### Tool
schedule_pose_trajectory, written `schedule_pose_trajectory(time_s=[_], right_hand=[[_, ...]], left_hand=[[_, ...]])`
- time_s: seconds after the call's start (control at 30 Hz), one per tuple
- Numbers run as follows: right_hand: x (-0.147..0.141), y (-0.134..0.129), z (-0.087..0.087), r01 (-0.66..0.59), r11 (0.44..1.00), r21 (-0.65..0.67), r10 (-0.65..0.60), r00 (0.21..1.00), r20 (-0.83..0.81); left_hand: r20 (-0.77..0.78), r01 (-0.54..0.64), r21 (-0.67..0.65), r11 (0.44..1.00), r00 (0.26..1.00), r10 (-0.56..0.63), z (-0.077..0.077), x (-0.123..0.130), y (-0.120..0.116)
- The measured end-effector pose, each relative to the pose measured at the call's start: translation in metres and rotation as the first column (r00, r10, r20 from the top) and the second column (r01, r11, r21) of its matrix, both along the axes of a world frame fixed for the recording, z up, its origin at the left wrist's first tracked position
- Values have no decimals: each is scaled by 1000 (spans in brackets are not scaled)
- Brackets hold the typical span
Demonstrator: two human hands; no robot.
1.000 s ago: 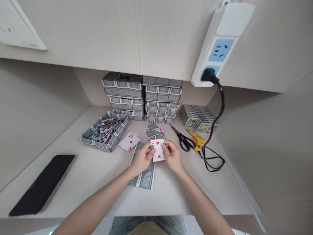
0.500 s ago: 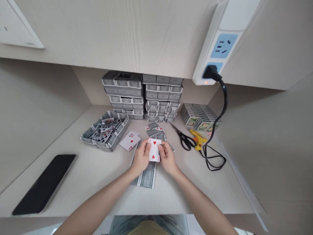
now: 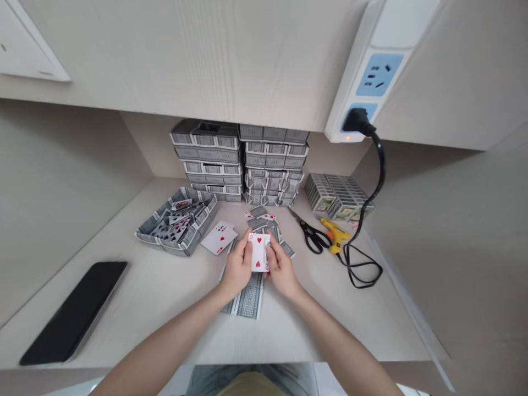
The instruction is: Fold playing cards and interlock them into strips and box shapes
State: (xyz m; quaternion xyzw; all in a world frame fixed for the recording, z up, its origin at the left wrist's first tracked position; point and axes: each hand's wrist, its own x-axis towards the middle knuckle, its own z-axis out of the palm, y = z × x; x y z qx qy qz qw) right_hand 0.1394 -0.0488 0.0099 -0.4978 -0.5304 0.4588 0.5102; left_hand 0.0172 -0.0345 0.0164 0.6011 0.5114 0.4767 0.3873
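A two of hearts playing card [image 3: 258, 254] is held face up between my two hands. My left hand [image 3: 237, 265] grips its left edge, thumb on the face. On the right edge, my right hand [image 3: 282, 268] pinches it the same way; whether other cards lie behind it is hidden. Below my hands, a panel of joined grey-backed cards [image 3: 249, 300] lies flat, partly covered by my fingers. Beyond them is a loose heap of cards [image 3: 259, 223], mostly face down. Left of my hands lie a few face-up cards [image 3: 218, 237].
A card-built tray [image 3: 190, 242] full of cards stands left, near a black phone-like slab [image 3: 76, 311]. Stacked card boxes [image 3: 274, 157] rise at the back. Scissors [image 3: 313, 236], a yellow glue gun [image 3: 336, 234] with its cord, and packed card decks [image 3: 338, 195] lie right.
Both hands still hold the two of hearts. The fingers of my right hand have straightened and reach further up along the card's right edge.
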Motion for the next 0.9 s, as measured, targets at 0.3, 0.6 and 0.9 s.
schedule_pose_trajectory(time_s=[0.3, 0.6, 0.9], right_hand=[[-8, -4, 6, 57, 998, -8, -57, 983, -172], [-9, -5, 6, 64, 998, 28, -57, 977, -207], [-9, -5, 7, 48, 998, 38, -37, 968, -249]], left_hand=[[163, -10, -69, 998, 986, 22, 1, 6, -3], [184, -55, -41, 998, 981, 62, -4, 7, -6], [210, -64, -12, 998, 976, 65, -7, 7, -7]])
